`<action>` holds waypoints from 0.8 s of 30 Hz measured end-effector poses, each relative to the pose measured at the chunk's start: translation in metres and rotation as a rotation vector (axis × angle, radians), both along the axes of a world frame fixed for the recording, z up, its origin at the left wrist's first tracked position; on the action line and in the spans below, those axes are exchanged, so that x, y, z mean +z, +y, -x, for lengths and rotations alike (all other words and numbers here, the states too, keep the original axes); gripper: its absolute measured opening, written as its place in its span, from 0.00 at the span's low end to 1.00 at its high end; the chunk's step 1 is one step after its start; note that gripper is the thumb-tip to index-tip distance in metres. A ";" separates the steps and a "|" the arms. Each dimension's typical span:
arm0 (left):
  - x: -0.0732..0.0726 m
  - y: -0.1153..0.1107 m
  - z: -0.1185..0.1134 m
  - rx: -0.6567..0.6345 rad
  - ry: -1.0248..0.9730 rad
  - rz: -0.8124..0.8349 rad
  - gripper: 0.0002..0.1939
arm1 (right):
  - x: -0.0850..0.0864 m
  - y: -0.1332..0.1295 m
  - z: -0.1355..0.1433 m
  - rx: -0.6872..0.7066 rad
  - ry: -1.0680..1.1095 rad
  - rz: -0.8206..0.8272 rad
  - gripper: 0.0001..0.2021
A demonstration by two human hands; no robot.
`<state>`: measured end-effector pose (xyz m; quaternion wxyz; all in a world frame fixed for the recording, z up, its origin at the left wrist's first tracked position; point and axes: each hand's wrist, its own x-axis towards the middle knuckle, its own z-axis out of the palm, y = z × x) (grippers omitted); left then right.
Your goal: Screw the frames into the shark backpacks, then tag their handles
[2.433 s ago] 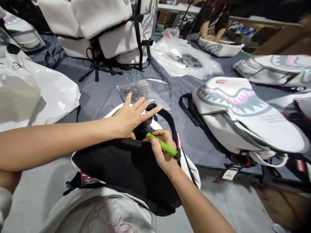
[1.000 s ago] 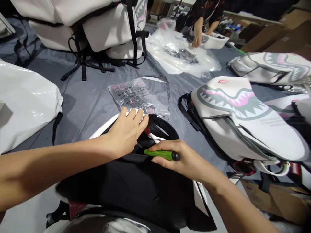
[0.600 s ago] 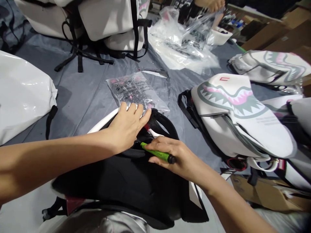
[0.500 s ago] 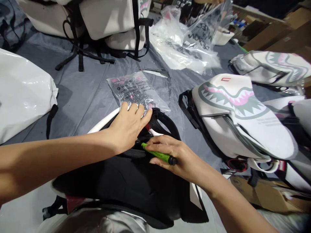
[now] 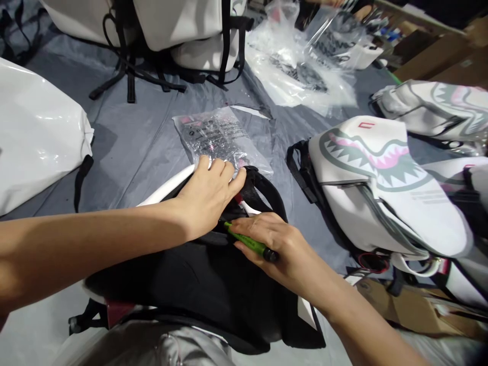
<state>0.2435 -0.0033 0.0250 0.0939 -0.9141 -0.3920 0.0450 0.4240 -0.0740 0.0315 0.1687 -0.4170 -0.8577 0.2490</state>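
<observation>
A backpack with a black back panel (image 5: 183,284) and white edging lies in front of me. My left hand (image 5: 213,195) is closed over its top edge near the black strap (image 5: 269,190), its fingertips hidden behind the edge. My right hand (image 5: 267,236) grips a green marker (image 5: 247,244) with a black end, slanting up and left. The marker's far tip rests close to the bag's top seam, just below my left hand, and its contact point is hard to make out. Beyond the left fingers lies a clear printed plastic packet (image 5: 224,134).
White backpacks with shark-mouth prints (image 5: 381,162) lie on the right, above cardboard (image 5: 415,310). More white bags (image 5: 179,25) stand at the back beside clear plastic wrapping (image 5: 293,66). A glossy white bag (image 5: 38,137) is at the left. Grey sheeting (image 5: 122,132) covers the table.
The view has shifted slightly, moving the surroundings a little to the right. Both hands keep nearly the same places on the backpack, and the marker is tilted slightly differently.
</observation>
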 end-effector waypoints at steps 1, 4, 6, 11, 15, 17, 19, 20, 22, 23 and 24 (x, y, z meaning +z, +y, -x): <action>0.000 0.000 0.000 0.001 -0.002 -0.002 0.41 | -0.001 -0.001 0.000 -0.008 0.008 -0.008 0.11; -0.001 0.000 0.000 -0.004 -0.004 -0.011 0.41 | -0.001 -0.002 0.001 -0.013 0.014 -0.007 0.12; -0.001 0.000 0.001 -0.014 0.000 -0.007 0.40 | 0.001 -0.002 0.003 -0.018 0.010 -0.003 0.11; -0.002 0.001 0.001 -0.014 -0.010 -0.006 0.40 | 0.003 -0.003 0.006 -0.057 -0.017 -0.009 0.10; -0.002 0.001 0.001 -0.008 -0.027 0.011 0.40 | -0.001 -0.006 0.005 -0.084 0.027 -0.007 0.10; -0.002 0.001 0.001 -0.005 -0.023 0.022 0.39 | -0.003 -0.007 0.005 -0.106 0.046 -0.019 0.09; -0.002 0.000 0.002 -0.003 -0.022 0.023 0.39 | -0.004 -0.008 0.005 -0.123 0.068 -0.014 0.09; -0.002 0.000 0.002 -0.002 -0.023 0.018 0.40 | -0.004 -0.009 0.005 -0.128 0.071 -0.002 0.09; -0.002 0.000 0.002 -0.004 -0.029 0.006 0.40 | -0.003 -0.009 0.005 -0.140 0.057 0.019 0.09; -0.002 0.000 0.002 -0.006 -0.029 0.005 0.40 | -0.002 -0.010 0.005 -0.149 0.049 0.017 0.09; -0.001 0.000 0.002 -0.006 -0.026 0.009 0.39 | -0.002 -0.010 0.005 -0.156 0.046 0.012 0.09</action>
